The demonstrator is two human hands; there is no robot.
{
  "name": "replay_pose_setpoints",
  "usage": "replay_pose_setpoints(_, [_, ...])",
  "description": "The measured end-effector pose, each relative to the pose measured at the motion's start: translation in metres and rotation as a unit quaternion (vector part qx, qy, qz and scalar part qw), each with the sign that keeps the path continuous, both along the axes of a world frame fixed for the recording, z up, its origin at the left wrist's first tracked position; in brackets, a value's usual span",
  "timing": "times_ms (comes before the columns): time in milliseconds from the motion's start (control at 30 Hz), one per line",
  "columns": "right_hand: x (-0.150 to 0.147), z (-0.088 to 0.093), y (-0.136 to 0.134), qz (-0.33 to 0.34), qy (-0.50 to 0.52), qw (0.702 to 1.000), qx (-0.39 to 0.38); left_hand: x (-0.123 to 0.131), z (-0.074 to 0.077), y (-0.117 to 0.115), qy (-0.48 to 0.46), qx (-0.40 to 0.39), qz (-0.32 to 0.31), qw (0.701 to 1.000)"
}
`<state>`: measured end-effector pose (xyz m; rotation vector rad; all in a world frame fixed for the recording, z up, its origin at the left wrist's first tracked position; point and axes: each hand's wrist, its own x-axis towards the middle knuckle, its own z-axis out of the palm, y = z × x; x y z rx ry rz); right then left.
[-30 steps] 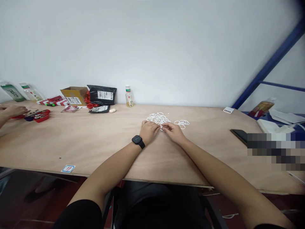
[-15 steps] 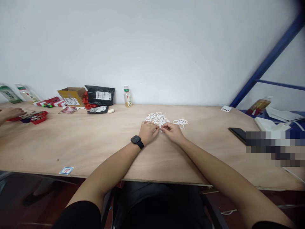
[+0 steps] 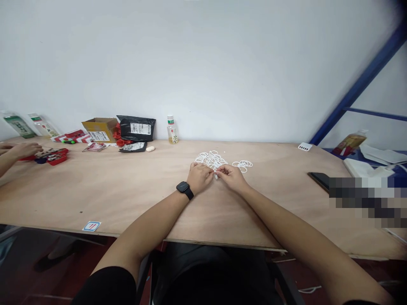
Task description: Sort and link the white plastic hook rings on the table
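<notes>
My left hand (image 3: 199, 177), with a black watch on its wrist, and my right hand (image 3: 231, 176) meet at the middle of the wooden table (image 3: 127, 190). Both pinch a small white ring (image 3: 216, 174) between their fingertips. Just behind the hands lies a heap of white rings (image 3: 210, 158). A smaller cluster of white rings (image 3: 243, 164) lies to its right.
A small bottle (image 3: 172, 129) stands by the wall. Left of it are a black bag (image 3: 136, 128), a cardboard box (image 3: 100, 129) and red parts. Another person's hand (image 3: 22, 149) works at far left. A black phone (image 3: 319, 180) lies at the right.
My hands stay together on the white ring; only the view has shifted slightly.
</notes>
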<state>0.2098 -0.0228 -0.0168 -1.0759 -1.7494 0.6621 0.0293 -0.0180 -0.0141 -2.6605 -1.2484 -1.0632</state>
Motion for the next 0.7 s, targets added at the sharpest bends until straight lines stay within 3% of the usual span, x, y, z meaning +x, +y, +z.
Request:
replay_pose_setpoints(100, [0.001,0.002,0.002,-0.026,-0.022,0.999,0.029,0.001,0.001,-0.001,-0.006,-0.013,0.015,1.0])
replay_pose_setpoints(200, [0.012,0.004,0.008,-0.087,-0.112,0.986,0.088,0.001,0.0,-0.001,0.014,-0.032,0.031,0.999])
replay_pose_setpoints(300, [0.033,0.005,0.019,-0.168,-0.25,0.946,0.12,-0.001,-0.003,0.001,0.061,-0.07,0.035,0.995])
replay_pose_setpoints(433, [0.058,0.003,0.031,-0.236,-0.38,0.891,0.073,-0.004,-0.008,0.006,0.102,-0.101,0.014,0.99])
replay_pose_setpoints(533, [0.057,0.002,0.031,-0.233,-0.411,0.88,0.059,-0.002,-0.012,0.009,0.131,-0.105,-0.01,0.986])
replay_pose_setpoints(700, [0.028,-0.002,0.022,-0.147,-0.441,0.882,0.076,-0.001,-0.012,0.008,0.16,-0.126,-0.009,0.979])
